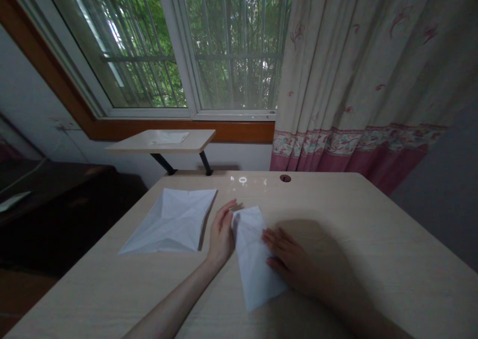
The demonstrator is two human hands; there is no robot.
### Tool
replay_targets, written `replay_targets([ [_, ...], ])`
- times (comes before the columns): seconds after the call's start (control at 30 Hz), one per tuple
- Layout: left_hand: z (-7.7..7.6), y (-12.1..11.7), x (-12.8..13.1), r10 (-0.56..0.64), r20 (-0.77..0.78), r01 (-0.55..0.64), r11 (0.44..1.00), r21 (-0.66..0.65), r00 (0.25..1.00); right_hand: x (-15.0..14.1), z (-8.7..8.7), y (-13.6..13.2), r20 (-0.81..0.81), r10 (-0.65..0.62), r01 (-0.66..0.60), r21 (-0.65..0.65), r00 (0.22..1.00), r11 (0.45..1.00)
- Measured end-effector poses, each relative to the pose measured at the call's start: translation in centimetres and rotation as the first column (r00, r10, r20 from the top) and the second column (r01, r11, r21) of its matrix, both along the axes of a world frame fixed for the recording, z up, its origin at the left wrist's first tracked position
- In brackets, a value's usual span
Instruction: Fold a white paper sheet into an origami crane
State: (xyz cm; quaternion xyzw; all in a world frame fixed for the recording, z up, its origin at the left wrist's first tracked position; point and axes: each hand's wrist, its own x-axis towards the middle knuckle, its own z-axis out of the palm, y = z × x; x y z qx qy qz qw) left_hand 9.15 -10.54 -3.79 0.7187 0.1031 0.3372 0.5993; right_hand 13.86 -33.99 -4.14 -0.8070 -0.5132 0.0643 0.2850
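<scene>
A white sheet of paper, folded into a narrow upright shape with crease lines, lies on the table between my hands. My left hand is closed at its upper left edge, thumb and fingers against the paper; part of the grip is hidden. Across from it, my right hand rests on the right edge with its fingers stretched out over the paper. To the left of my left hand lies a second, wider sheet of creased white paper, its edges slightly raised off the table.
The pale wood table has a round cable hole near its back edge. A small raised shelf at the back left carries a flat white item. Behind are a barred window and a patterned curtain.
</scene>
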Motion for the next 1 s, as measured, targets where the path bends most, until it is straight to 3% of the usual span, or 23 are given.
replay_targets([
  [0.1,-0.3,0.1,-0.1,-0.073,-0.093,0.089,0.98,0.178,0.993,0.0,-0.4,0.1,0.023,0.007,-0.006,-0.027,1.0,1.0],
  [0.17,-0.3,-0.1,-0.1,-0.12,-0.199,0.182,0.926,0.33,0.973,0.0,-0.7,0.1,0.042,0.011,-0.009,-0.031,0.999,0.999],
  [0.3,-0.3,-0.6,-0.2,-0.087,-0.357,0.307,0.718,0.625,0.93,0.2,-1.3,0.0,0.105,0.043,-0.043,0.0,0.994,0.999],
  [0.4,-0.3,-0.8,-0.4,-0.012,-0.385,0.318,0.589,0.743,0.923,0.8,-1.5,-0.2,0.143,0.05,-0.054,0.018,0.988,0.998],
  [0.67,0.6,-0.4,-0.9,0.083,-0.381,0.319,0.404,0.857,0.921,3.1,-2.0,-1.5,0.172,-0.02,0.01,0.061,0.985,0.998],
  [1.0,2.1,-1.3,-1.6,-0.013,-0.389,0.376,0.286,0.881,0.921,3.2,-1.3,-1.5,0.307,-0.124,0.153,-0.072,0.944,0.986],
])
